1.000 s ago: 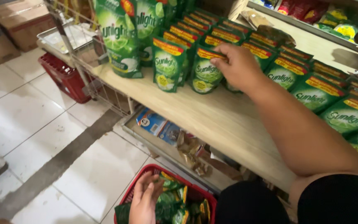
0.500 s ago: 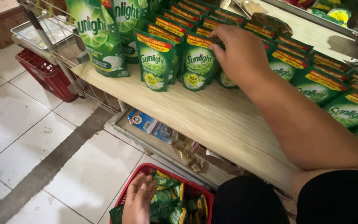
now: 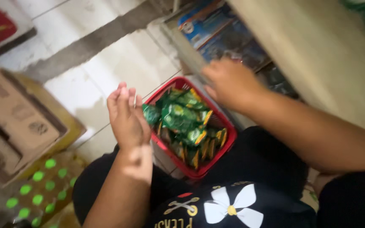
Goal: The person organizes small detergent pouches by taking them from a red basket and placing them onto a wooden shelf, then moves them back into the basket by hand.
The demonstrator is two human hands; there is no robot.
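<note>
Hovering over red basket (image 3: 230, 139) w/ jumbled green pouches (image 3: 181, 119): both hands empty, fingers loose.

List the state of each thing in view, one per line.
Left hand: raised beside the basket, fingers together, holding nothing.
Right hand: over the basket's far rim, blurred; grip unclear.
Red basket: on the floor, filled with green sachets.
Cardboard box: flaps open.
Wooden shelf: bare where visible.

Cardboard box (image 3: 20, 122), brown, open flaps: left edge of frame. Green-dotted package (image 3: 39, 185): lower left, below the box. White tiled floor (image 3: 106, 63): upper left to centre. Wooden shelf (image 3: 317, 55): upper right. Blue packets (image 3: 216, 25), possibly boxed goods, blurred: top centre, beneath the shelf.
</note>
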